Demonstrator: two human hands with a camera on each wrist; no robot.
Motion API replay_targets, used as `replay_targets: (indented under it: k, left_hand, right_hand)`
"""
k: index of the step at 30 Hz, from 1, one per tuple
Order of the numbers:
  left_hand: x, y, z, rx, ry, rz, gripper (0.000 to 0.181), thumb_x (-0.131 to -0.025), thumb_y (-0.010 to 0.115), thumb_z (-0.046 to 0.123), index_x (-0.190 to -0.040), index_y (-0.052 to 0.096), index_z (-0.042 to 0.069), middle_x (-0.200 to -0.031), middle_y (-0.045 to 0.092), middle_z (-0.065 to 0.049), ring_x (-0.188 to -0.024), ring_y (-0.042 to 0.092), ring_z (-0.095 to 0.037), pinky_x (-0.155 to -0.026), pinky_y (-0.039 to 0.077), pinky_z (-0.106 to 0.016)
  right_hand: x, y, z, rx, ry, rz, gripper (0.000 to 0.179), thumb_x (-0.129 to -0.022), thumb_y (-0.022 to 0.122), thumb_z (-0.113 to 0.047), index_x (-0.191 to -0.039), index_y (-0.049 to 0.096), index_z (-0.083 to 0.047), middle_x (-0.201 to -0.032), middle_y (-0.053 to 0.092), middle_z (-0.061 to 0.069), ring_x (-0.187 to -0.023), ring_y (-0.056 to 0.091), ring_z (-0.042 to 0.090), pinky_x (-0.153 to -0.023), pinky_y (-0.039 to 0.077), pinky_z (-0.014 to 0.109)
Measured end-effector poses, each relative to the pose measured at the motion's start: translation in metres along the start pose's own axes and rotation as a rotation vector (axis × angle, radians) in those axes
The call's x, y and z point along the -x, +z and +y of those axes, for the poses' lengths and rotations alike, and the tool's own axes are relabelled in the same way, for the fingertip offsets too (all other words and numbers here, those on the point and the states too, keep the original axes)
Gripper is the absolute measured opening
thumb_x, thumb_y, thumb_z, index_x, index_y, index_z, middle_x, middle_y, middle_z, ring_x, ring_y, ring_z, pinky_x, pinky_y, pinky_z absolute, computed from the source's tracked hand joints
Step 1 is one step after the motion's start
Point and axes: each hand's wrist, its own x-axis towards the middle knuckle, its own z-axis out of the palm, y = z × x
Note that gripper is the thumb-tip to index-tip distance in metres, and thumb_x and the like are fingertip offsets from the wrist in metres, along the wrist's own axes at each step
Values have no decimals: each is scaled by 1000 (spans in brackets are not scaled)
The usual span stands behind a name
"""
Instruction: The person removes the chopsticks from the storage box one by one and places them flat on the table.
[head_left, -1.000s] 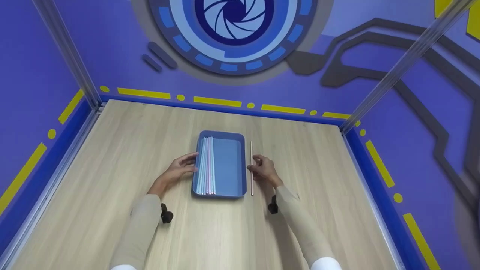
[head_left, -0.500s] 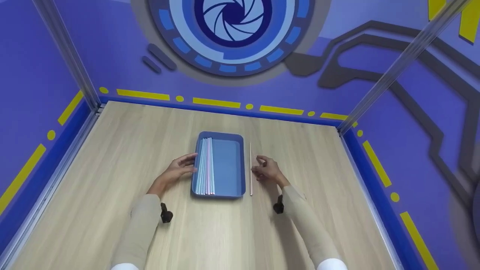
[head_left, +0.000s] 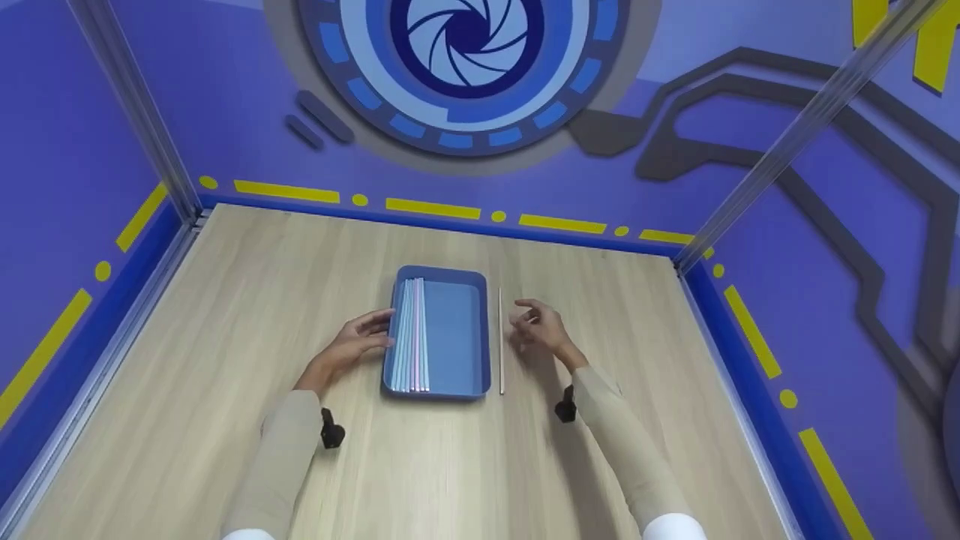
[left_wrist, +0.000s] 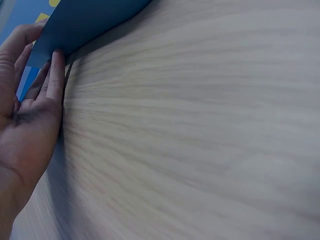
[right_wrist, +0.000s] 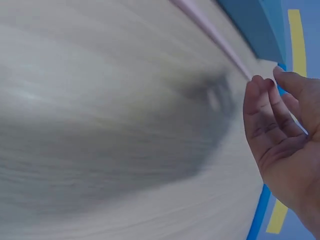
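Observation:
A blue rectangular tray (head_left: 455, 337) stands upright on the table, with several thin pastel sticks (head_left: 412, 337) lying lengthwise along its left side. My left hand (head_left: 351, 346) rests its extended fingertips against the tray's left wall (left_wrist: 90, 27), palm facing the tray. Outside the right wall, parallel to it, lies a single thin pink stick (head_left: 501, 352) on the wood. Just right of that stick, my right hand (head_left: 546, 330) hovers with loosely bent fingers and holds nothing. In the right wrist view, the pink stick (right_wrist: 212, 31) runs past the fingertips of the right hand (right_wrist: 285, 137).
The pale wooden table (head_left: 427, 465) is bordered by purple-blue panels (head_left: 247, 150) at the back and both sides. Metal posts (head_left: 142, 112) rise at the back corners. A small black device (head_left: 332, 431) hangs at each wrist.
My right hand has let go of the pink stick and moved right, its fingers loosening. The stick stays beside the tray. My left hand keeps its place at the tray.

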Motion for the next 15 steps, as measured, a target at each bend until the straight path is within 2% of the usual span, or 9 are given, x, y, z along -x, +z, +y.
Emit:
replay_targets:
  k: [5, 11, 15]
  left_hand:
    - [0, -1, 0, 13, 27, -19, 70, -94, 67, -3, -157, 34, -2, -162, 32, -28, -148, 35, -43, -101, 53, -18]
    - [0, -4, -2, -13, 71, -37, 70, -94, 68, -2, -156, 35, -3, -159, 34, -32, -143, 45, -37, -101, 54, -21]
    - [0, -5, -3, -2, 70, -44, 71, -94, 69, -1, -156, 35, -3, -159, 36, -31, -141, 47, -31, -102, 54, -22]
  right_hand:
    - [-10, 4, -18, 7, -101, 0, 43, -97, 66, 0, -138, 56, 6, -101, 70, 26, -87, 72, 44, -74, 65, 51]
    - [-20, 16, -41, -5, -145, -26, 41, -98, 64, -1, -138, 58, 4, -100, 69, 24, -88, 70, 50, -75, 64, 56]
    - [-25, 30, -57, -26, -179, -45, 38, -100, 61, -4, -138, 58, 4, -103, 68, 25, -91, 67, 53, -78, 61, 62]
